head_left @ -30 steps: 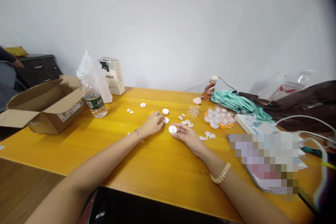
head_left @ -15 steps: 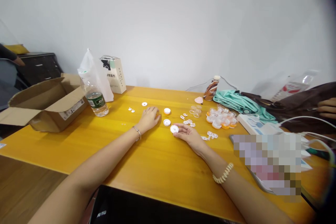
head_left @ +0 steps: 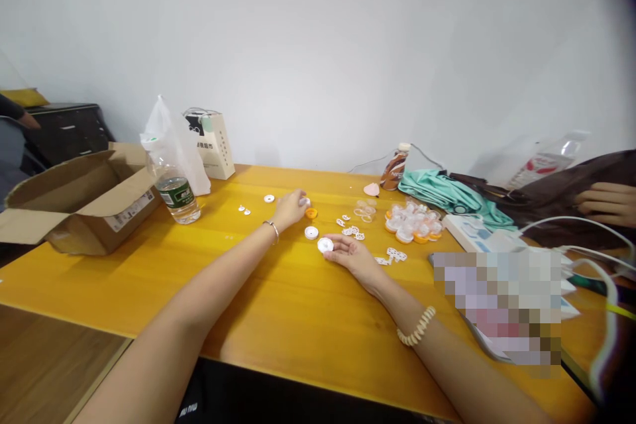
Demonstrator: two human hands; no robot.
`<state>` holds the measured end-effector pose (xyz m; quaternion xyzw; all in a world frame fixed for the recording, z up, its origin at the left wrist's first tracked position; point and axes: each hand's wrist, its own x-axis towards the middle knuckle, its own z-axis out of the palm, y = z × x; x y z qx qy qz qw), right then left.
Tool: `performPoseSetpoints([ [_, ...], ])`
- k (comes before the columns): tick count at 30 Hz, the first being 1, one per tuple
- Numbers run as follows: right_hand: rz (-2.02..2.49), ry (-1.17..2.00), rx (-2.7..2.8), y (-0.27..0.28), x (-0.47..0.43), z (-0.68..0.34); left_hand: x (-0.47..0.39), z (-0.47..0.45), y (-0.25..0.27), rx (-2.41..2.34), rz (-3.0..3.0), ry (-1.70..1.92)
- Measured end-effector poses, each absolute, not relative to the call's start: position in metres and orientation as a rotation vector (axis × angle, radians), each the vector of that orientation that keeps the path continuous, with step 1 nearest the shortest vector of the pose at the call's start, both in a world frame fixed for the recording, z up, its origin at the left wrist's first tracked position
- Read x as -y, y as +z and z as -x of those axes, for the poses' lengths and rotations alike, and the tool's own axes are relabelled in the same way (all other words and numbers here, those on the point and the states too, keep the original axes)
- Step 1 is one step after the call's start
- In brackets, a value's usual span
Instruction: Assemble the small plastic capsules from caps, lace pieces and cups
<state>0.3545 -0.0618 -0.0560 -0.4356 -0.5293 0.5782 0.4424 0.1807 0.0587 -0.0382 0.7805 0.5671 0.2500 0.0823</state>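
Observation:
My left hand (head_left: pixel 291 209) pinches a small white disc (head_left: pixel 305 202), lifted just above an orange disc (head_left: pixel 311 213) on the table. In my right hand (head_left: pixel 354 258) is another round white disc (head_left: pixel 324 245), gripped at its edge between thumb and fingers. A further white disc (head_left: pixel 311 232) lies flat between the hands, and a thin white ring (head_left: pixel 269 199) rests left of my left hand. Thin white cut-out pieces (head_left: pixel 352 232) are scattered beyond my right hand, with more cut-out pieces (head_left: pixel 391 256) beside it. Clear rings (head_left: pixel 366 211) lie behind them.
A cluster of clear and orange round cases (head_left: pixel 415 222) sits at right, near a brown bottle (head_left: pixel 395 169) and green cloth (head_left: pixel 447 195). At left stand a cardboard box (head_left: pixel 84 205) and a water bottle (head_left: pixel 177 195). Another person's hand (head_left: pixel 606 204) shows at the right edge.
My left hand has moved right and taken the white disc off the orange one, which now shows uncovered. My right hand still holds its disc; the view has shifted slightly.

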Motion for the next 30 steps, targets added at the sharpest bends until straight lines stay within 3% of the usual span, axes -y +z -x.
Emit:
performPoseSetpoints([
  [13, 1.095, 1.421, 1.318, -0.064, 0.056, -0.357, -0.049, -0.186, -0.035, -1.451, -2.504, 0.606],
  [20, 1.107, 1.366, 1.285, -0.064, 0.055, -0.357, -0.038, -0.184, -0.026, -1.369, -2.461, 0.781],
  [26, 1.102, 1.298, 1.293, -0.056, 0.06, -0.353, 0.013, -0.148, -0.004, -1.06, -1.855, 1.112],
  [30, 1.095, 1.285, 1.358, -0.058, 0.062, -0.349, 0.052, -0.14, -0.012, -0.871, -1.526, 1.002],
])
